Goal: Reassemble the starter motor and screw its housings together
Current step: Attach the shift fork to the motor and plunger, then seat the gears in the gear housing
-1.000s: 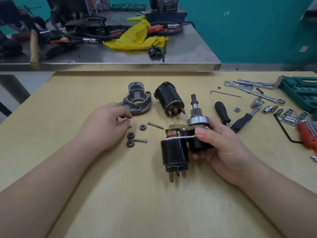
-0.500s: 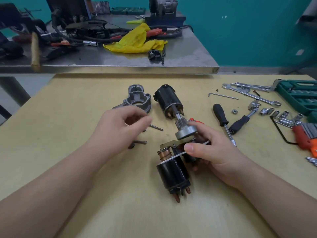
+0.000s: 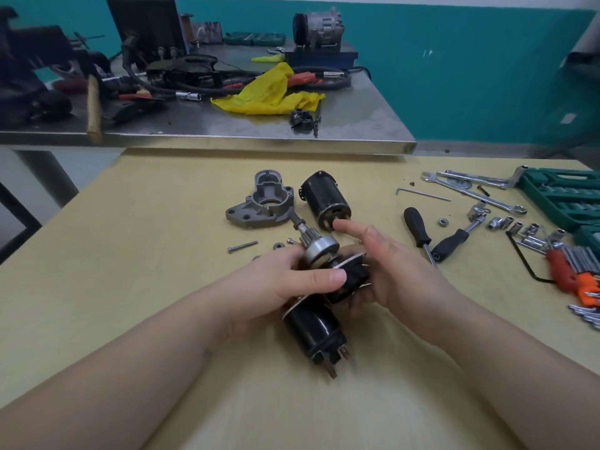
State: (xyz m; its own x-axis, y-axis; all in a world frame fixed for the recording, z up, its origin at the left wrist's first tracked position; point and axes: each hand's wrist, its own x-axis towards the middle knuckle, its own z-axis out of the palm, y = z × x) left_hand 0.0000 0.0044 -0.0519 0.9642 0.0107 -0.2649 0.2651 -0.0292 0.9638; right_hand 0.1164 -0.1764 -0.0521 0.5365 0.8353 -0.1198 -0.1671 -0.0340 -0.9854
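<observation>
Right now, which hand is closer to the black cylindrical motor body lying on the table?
Right. The right hand has its fingertip just before the motor body; the left hand is lower, gripping the solenoid assembly.

The left hand (image 3: 292, 280) hides the middle of the starter part (image 3: 313, 323). One small gear (image 3: 278, 245) peeks out behind it. The green tool case (image 3: 565, 199) is cut off at the right edge.

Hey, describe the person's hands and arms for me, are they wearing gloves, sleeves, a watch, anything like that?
Nothing is worn as far as the view shows. The left hand and right hand are bare, with no gloves, rings or tape visible. Both forearms are bare to the frame's edge: no sleeves, cuffs, watch or wristband show. The visible fingernails look short and unpainted.
</observation>
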